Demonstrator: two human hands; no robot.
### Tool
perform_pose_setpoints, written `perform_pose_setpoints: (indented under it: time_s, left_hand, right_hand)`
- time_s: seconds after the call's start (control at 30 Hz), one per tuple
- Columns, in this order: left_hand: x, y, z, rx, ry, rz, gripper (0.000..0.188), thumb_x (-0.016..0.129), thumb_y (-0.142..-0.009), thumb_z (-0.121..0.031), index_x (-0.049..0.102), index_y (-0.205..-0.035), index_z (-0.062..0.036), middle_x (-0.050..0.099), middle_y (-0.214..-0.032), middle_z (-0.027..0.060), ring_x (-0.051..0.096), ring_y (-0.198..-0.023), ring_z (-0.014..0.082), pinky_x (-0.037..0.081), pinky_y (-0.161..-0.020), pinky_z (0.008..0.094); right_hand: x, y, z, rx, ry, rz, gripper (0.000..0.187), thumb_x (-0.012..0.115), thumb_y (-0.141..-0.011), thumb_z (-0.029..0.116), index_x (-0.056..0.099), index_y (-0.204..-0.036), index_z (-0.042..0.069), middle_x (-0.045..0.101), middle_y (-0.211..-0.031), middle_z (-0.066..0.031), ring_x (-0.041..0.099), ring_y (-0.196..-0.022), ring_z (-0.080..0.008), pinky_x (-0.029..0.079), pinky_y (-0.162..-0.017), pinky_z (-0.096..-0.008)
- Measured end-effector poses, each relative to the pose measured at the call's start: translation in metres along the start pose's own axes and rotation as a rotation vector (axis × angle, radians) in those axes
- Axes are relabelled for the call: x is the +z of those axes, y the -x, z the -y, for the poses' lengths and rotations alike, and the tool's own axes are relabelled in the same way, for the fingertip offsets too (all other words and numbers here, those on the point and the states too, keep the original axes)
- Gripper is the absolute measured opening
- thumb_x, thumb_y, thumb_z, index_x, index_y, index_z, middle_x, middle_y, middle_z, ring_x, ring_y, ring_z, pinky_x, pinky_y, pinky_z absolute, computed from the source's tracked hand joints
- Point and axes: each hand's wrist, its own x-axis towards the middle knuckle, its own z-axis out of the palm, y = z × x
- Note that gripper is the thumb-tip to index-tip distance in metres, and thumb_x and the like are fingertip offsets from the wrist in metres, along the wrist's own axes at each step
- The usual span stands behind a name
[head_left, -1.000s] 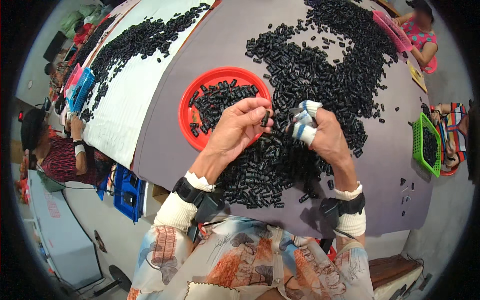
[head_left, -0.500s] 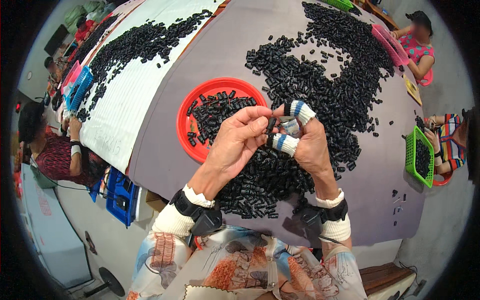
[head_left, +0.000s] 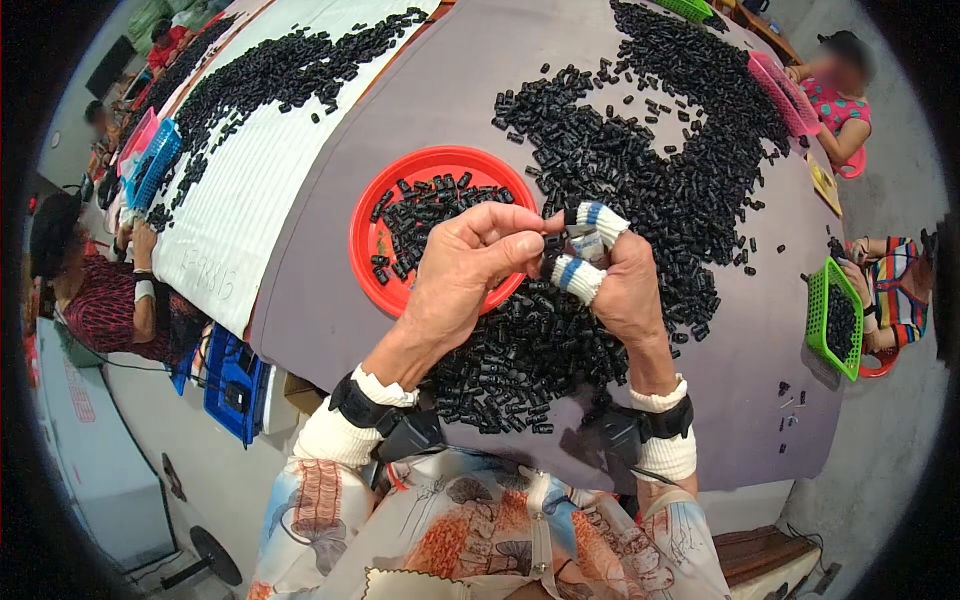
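My left hand (head_left: pixel 470 262) pinches a small black cylindrical part (head_left: pixel 548 245) between thumb and fingertips, above the pile. My right hand (head_left: pixel 628 285) meets it there, its thumb and forefinger in white knitted finger covers with blue stripes, curled close to the part. A whitish-blue object (head_left: pixel 586 246) shows between the right thumb and fingers; its kind is hard to make out. Beneath both hands spreads a heap of like black parts (head_left: pixel 530 365). Just left of it sits a round red tray (head_left: pixel 365 265) with more of these parts inside.
The grey-covered table (head_left: pixel 330 290) carries a large black pile (head_left: pixel 650 190) reaching to the far side. A co-worker with a green basket (head_left: pixel 832 318) sits at right, another by a pink basket (head_left: pixel 782 92) at far right. At left, a person works beside a blue basket (head_left: pixel 155 165).
Both hands stay together at the black part, with only small finger shifts. The part sits lower and is more covered by the fingers. The whole view has shifted slightly.
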Motion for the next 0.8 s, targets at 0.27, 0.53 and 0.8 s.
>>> perform_pose_setpoints:
  time_s: [0.27,0.53,0.8]
  left_hand:
    - [-0.003,-0.009,0.004,0.009,-0.084,-0.045,0.014,0.061,-0.085,-0.012,0.060,-0.090,0.0011,0.062,-0.075,0.0044,0.056,-0.063,0.0074,0.048,-0.058,0.0213]
    - [-0.001,-0.013,0.003,0.007,-0.053,-0.035,0.016,0.060,-0.085,-0.010,0.060,-0.095,0.0022,0.063,-0.082,0.0064,0.058,-0.070,0.0082,0.049,-0.063,0.0213]
    - [-0.005,-0.013,0.010,0.049,0.036,0.001,0.019,0.058,-0.085,-0.005,0.058,-0.102,0.0036,0.062,-0.084,0.0067,0.058,-0.072,0.0109,0.050,-0.068,0.0238]
  right_hand:
    - [-0.001,0.000,-0.002,-0.069,0.044,-0.004,0.022,0.065,-0.075,0.000,0.058,-0.096,-0.002,0.064,-0.078,-0.0025,0.058,-0.069,-0.0047,0.047,-0.059,-0.0196]
    - [0.001,-0.003,0.006,0.066,-0.059,-0.110,0.019,0.063,-0.078,0.002,0.059,-0.097,-0.003,0.065,-0.078,-0.0047,0.060,-0.069,-0.0069,0.048,-0.060,-0.0203]
    - [-0.003,0.001,0.003,0.051,-0.143,-0.081,0.020,0.063,-0.078,0.000,0.059,-0.098,-0.002,0.066,-0.082,-0.0064,0.063,-0.073,-0.0103,0.051,-0.066,-0.0218]
